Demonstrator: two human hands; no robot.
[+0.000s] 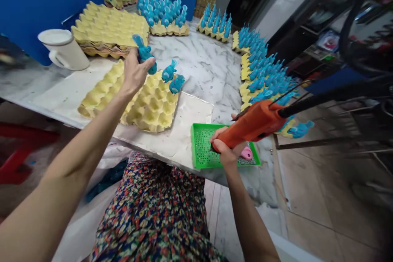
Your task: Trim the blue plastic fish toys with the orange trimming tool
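Observation:
My left hand (135,69) is closed around a blue plastic animal figure (144,51), above the far edge of a yellow egg-crate tray (150,106). Two more blue figures (168,71) sit in that tray's far right corner, close to the held one. In my right hand (225,147) is an orange electric screwdriver (251,120), its black cord running off to the right. The screwdriver is over a green perforated basket (194,147) that contains many small metal pieces, too small to name, and a pink item (246,153).
A white lidded mug (66,51) stands at left beside stacked yellow trays (107,24). Trays of upright blue figures (166,12) line the back, and more blue figures (260,57) fill trays along the right edge. A blue panel (46,0) rises behind the marble-patterned table (208,61).

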